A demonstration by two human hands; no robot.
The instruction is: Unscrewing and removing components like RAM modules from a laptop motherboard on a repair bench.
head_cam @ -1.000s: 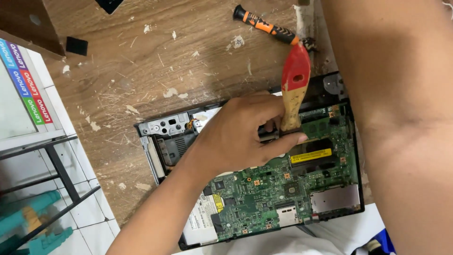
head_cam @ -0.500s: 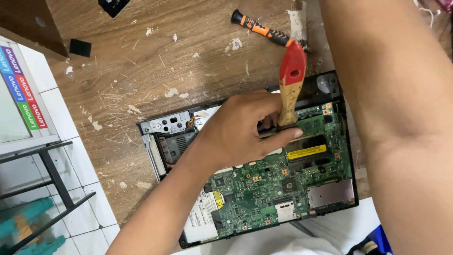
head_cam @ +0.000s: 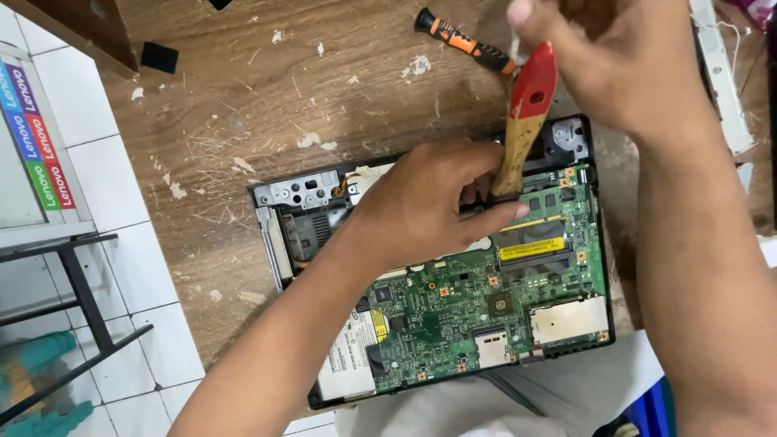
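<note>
An opened laptop (head_cam: 566,324) lies on a scratched wooden table (head_cam: 243,121), its green circuit board (head_cam: 453,307) exposed. My left hand (head_cam: 421,206) rests on the upper middle of the board, shut on the lower part of a brush (head_cam: 522,121) with a wooden handle and red end. The bristles are hidden behind my fingers. My right hand (head_cam: 615,57) hovers at the top, fingers curled next to the brush's red end. Whether it holds anything is unclear.
An orange-and-black screwdriver (head_cam: 453,36) lies on the table beyond the laptop. A white plastic strip (head_cam: 720,73) sits at the right edge, a small black square (head_cam: 159,57) at the upper left. White tiled floor (head_cam: 121,162) and a dark metal rack (head_cam: 81,299) are left of the table.
My right hand has come into view at the top, close to the brush's red end. My left hand keeps its grip on the brush over the same part of the board.
</note>
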